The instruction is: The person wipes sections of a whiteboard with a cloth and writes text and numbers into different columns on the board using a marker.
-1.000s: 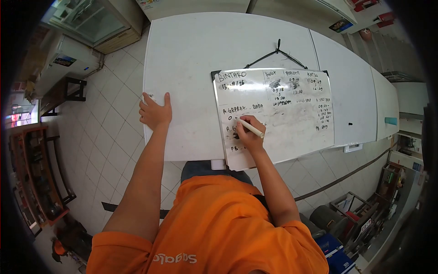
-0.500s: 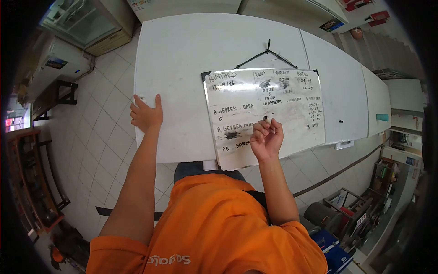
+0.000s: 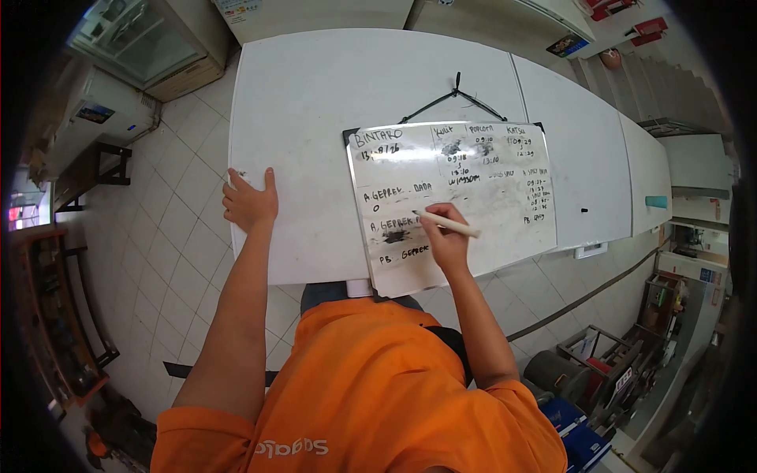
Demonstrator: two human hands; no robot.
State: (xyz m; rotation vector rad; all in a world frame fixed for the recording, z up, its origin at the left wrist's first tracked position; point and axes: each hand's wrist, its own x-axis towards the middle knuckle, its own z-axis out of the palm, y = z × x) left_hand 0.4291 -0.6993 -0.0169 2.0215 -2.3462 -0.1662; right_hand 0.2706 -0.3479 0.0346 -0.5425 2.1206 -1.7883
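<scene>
A framed whiteboard [image 3: 505, 229] with black handwriting lies on the white tabletop [image 3: 315, 94], its black hanging cord [image 3: 432, 108] looped above its top edge. My right hand [image 3: 448, 240] is closed around a white marker [image 3: 453, 225], whose dark tip points left at the writing in the board's middle. I cannot tell whether the tip touches the board. At the table's left edge, my left hand [image 3: 251, 201] rests with thumb and fingers spread, holding nothing.
A small black marker cap [image 3: 584, 210] lies on the table right of the board. Farther right is a teal object [image 3: 656, 202]. A glass-door cabinet [image 3: 146, 35] stands beyond the far left corner, and a metal rack [image 3: 603, 359] stands at lower right.
My right hand has turned and moved slightly left, from palm up to a writing grip, so the marker now shows lengthwise over the board. My left hand stays at the table edge.
</scene>
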